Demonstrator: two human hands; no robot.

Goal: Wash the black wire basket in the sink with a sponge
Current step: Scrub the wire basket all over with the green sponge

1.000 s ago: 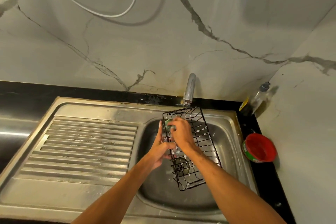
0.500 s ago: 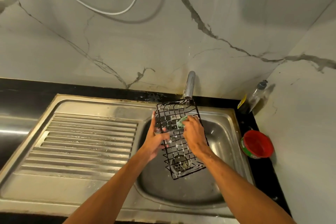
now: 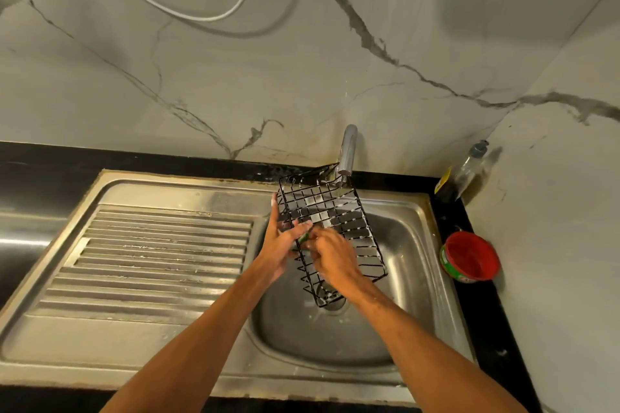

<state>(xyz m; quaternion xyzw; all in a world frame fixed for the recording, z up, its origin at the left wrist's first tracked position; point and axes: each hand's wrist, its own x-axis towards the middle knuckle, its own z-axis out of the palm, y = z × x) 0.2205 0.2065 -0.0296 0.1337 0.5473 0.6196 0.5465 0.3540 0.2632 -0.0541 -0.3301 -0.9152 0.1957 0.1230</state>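
The black wire basket (image 3: 339,211) is held tilted over the steel sink bowl (image 3: 402,245), its far end under the tap (image 3: 347,151). White foam clings to its wires. My left hand (image 3: 280,245) steadies the basket's left side, fingers stretched along the edge. My right hand (image 3: 330,253) presses a green sponge (image 3: 304,237) against the basket's near left part; only a sliver of the sponge shows between my hands. The basket's lower end hangs above the drain.
A ribbed steel draining board (image 3: 161,255) lies left of the bowl. On the black counter at the right stand a red tub (image 3: 469,260) and a dark bottle (image 3: 459,174) in the corner. Marble walls close the back and right.
My right hand with the sponge has slid from the basket's far end down to its near left side. The basket's far end now sits closer under the tap.
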